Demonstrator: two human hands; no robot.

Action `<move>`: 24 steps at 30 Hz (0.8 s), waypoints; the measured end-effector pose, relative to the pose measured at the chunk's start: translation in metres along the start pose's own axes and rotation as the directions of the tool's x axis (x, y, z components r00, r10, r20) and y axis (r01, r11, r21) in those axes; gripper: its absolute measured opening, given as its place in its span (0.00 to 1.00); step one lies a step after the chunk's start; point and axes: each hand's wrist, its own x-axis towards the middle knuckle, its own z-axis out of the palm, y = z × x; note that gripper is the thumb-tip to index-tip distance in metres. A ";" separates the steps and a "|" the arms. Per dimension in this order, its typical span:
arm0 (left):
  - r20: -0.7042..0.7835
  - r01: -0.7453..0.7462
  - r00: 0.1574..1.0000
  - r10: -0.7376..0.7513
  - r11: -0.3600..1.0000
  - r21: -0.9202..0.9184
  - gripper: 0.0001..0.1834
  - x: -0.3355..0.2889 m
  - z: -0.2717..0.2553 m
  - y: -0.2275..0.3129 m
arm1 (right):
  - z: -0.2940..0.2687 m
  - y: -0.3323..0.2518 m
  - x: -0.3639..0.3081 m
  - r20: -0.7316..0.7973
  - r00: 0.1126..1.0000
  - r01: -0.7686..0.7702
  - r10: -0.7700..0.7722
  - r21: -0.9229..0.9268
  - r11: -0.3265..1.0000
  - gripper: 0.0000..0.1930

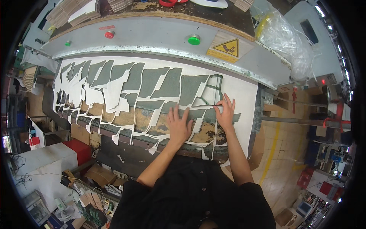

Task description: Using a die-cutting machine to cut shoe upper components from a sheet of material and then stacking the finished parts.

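Note:
A white sheet point(246, 105) lies on the machine bed, with rows of cut-out openings that show the dark green board point(154, 81) through thin white strips. On its right part rests a green cutting die point(219, 89), a thin outline frame with a crossbar. My right hand point(225, 113) pinches the die's near edge between thumb and index finger, its other fingers raised. My left hand point(179, 125) lies with fingers spread on the cut sheet, left of the die, holding nothing. Loose white cut pieces point(115, 93) are heaped over the sheet's left part.
Behind the sheet runs a grey press beam point(152, 40) with green and red buttons and a yellow warning sign point(227, 48). Brown stacked pieces point(70, 15) sit on top. A clear plastic bag point(284, 40) hangs at the right end. Tiled floor point(277, 149) shows to the right.

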 end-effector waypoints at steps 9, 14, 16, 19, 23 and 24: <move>0.057 -0.027 0.998 0.025 0.999 0.035 0.34 0.001 0.010 -0.005 | -0.002 0.002 0.004 0.011 1.000 -0.003 0.003 -0.002 1.000 0.10; 0.065 -0.007 0.998 0.005 1.000 0.024 0.33 0.000 0.007 -0.005 | -0.001 0.001 0.003 0.010 1.000 -0.013 0.013 -0.002 1.000 0.10; 0.071 -0.001 0.998 -0.001 1.000 0.029 0.33 -0.001 0.007 -0.006 | -0.001 -0.001 0.004 0.015 1.000 -0.021 0.021 0.005 1.000 0.10; 0.057 0.002 0.998 -0.003 1.000 0.011 0.33 -0.001 0.007 -0.006 | -0.002 -0.002 0.003 0.025 0.999 -0.028 0.028 -0.001 1.000 0.10; 0.048 -0.007 0.999 0.007 1.000 0.002 0.33 -0.001 0.005 -0.006 | -0.002 -0.004 0.004 0.030 0.999 -0.031 0.031 0.002 1.000 0.10; 0.041 -0.019 0.999 0.019 1.000 -0.006 0.33 0.000 0.005 -0.006 | -0.003 -0.003 0.004 0.030 0.999 -0.025 0.025 -0.007 1.000 0.10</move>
